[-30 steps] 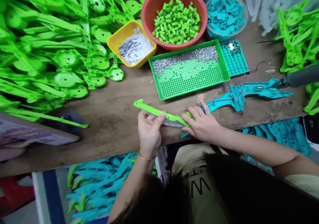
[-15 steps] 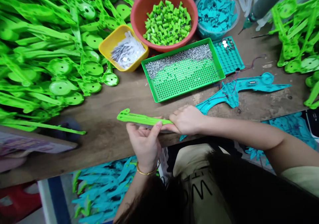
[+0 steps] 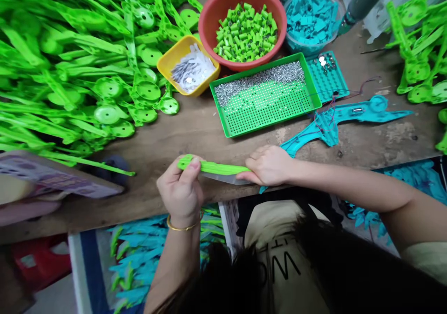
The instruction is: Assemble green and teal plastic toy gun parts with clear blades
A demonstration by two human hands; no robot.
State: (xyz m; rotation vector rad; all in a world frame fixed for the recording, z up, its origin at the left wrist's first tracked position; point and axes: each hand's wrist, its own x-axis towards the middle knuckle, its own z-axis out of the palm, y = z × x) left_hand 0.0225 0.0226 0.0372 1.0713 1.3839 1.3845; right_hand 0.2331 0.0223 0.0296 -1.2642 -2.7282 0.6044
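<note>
A long bright green plastic piece (image 3: pixel 223 168) is stretched level between my two hands, above the front of the wooden table. A whitish translucent strip (image 3: pixel 223 178) runs along its lower side. My left hand (image 3: pixel 181 188) pinches its left end, thumb on top. My right hand (image 3: pixel 267 165) is closed round the right end, which the fingers hide. Just beyond my right hand lies a blue plastic part (image 3: pixel 328 123) with thin dark red wires on it. Its left tip shows below my right wrist.
A green tray (image 3: pixel 265 114) of small metal screws stands ahead, beside a blue peg tray (image 3: pixel 328 79). Behind are a yellow bowl (image 3: pixel 164 65), a red bowl (image 3: pixel 207 21) of green pieces and a tub (image 3: pixel 309 44) of blue pieces. Green parts (image 3: pixel 70 72) heap up at left; a power screwdriver (image 3: pixel 366 2) hangs upper right.
My left hand has slid left along the green piece to its end. My right hand keeps its grip. The view has shifted slightly, so the table things appear further right.
</note>
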